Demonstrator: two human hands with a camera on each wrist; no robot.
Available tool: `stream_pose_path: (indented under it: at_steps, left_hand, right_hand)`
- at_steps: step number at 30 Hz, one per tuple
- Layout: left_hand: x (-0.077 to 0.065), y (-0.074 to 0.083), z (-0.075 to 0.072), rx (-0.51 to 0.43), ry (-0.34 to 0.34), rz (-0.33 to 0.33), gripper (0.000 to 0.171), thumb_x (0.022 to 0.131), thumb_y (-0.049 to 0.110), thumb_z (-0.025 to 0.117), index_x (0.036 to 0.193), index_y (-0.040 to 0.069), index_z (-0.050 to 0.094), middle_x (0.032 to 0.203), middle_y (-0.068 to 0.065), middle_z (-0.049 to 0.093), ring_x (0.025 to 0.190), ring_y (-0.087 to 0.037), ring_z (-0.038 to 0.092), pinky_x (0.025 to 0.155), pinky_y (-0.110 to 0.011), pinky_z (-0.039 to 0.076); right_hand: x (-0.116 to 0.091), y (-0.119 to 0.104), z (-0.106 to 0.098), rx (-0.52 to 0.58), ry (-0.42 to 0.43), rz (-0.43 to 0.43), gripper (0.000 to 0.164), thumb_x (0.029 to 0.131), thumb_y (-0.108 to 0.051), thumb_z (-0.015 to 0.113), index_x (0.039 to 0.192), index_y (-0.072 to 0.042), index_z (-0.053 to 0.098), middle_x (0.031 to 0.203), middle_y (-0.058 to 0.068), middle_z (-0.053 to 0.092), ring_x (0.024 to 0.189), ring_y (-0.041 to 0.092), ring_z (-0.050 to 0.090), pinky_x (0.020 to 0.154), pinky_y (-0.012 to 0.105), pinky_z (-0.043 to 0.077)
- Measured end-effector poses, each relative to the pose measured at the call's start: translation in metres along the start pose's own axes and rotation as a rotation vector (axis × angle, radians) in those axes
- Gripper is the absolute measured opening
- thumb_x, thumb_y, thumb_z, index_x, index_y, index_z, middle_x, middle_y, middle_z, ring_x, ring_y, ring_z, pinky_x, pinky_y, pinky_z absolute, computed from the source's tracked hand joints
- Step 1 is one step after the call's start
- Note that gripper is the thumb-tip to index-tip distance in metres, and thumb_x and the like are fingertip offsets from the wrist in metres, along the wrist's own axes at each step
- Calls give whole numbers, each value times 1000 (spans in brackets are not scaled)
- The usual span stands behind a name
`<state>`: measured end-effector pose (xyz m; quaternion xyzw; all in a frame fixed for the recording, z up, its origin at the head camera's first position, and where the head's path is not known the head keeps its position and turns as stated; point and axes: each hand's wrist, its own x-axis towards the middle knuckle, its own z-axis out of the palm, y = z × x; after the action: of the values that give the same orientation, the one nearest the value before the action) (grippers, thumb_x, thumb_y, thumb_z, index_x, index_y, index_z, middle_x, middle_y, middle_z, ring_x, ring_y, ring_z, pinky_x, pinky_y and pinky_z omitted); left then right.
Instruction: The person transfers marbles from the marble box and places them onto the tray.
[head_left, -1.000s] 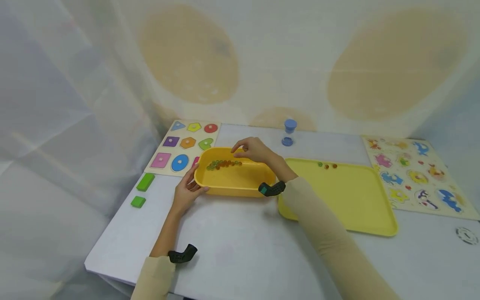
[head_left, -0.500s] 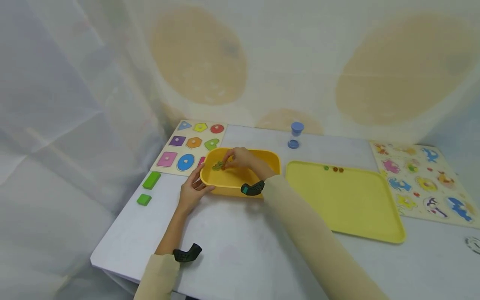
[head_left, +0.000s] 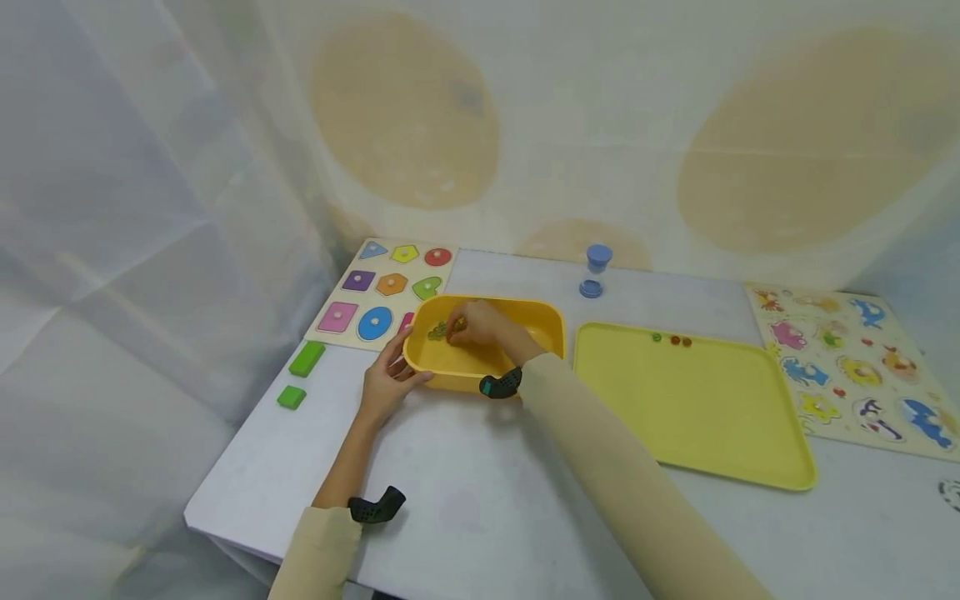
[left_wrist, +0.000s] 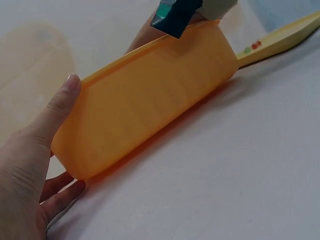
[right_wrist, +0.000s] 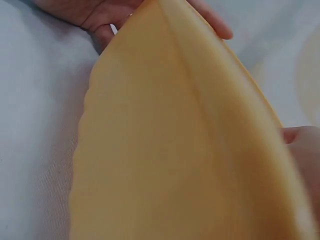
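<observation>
On the table stands a deep yellow-orange plastic bin (head_left: 457, 382). My left hand (head_left: 386, 382) grips its left end, the thumb (left_wrist: 64, 97) against the front wall near the rim and the fingers round the side and low corner. Inside the bin, my right hand (head_left: 480, 323) reaches down with bent fingers to a cluster of small round beads. Green beads (head_left: 437, 332) show left of the fingertips, and reddish-orange ones lie right at them. Whether a bead is pinched cannot be made out. In the right wrist view the bin's wall (right_wrist: 150, 125) hides the fingertips.
A flat yellow tray (head_left: 697, 404) lies right of the bin, with one green bead (head_left: 657, 337) and two orange beads (head_left: 681, 341) near its back edge. Around stand a shape puzzle (head_left: 375, 287), a blue hourglass (head_left: 595, 271), an animal puzzle (head_left: 847, 367) and green blocks (head_left: 307, 359).
My right hand has gone down and left from above the bin into the beads, and its fingers stay there. The left hand keeps its hold on the bin. The head view has shifted slightly.
</observation>
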<state>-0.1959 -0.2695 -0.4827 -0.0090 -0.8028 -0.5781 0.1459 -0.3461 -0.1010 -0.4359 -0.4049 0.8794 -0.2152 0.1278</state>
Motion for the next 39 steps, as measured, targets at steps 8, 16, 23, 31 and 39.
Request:
stream_pose_path:
  at_steps: [8,16,23,31,39]
  left_hand:
    - [-5,27,4,-32,37,-11,65,79,16,69,136,19,38,140,-4,39,119,-32,46,91,-42,45]
    - [-6,27,-6,-13,85,-11,63,79,12,68,135,19,39,137,-7,42,115,-33,48,89,-40,47]
    - [-8,22,-14,-31,64,-14,65,79,12,68,136,21,38,138,-5,41,118,-30,46,90,-38,46]
    - [-12,20,-20,-63,12,-17,71,76,11,71,137,20,35,141,-7,36,119,-34,44,89,-30,46]
    - [-6,8,-19,-53,-15,-27,72,77,11,70,138,23,34,143,-4,34,123,-32,41,90,-33,45]
  right_hand:
    - [-31,-7,-45,97,123,-51,15,82,-29,64,92,-18,68,72,1,58,60,16,41,53,22,32]
    - [-123,33,-95,109,356,-86,20,82,-35,63,94,-19,67,50,-1,33,44,13,27,41,24,26]
    - [-221,117,-73,73,426,137,24,83,-34,62,97,-15,67,49,-3,32,42,10,24,41,25,27]
    - [-275,166,-40,49,417,280,23,84,-31,62,99,-15,67,52,-3,34,46,9,26,42,24,24]
    - [-246,132,-63,55,490,169,30,83,-30,63,106,-10,64,48,-3,31,39,9,22,37,23,25]
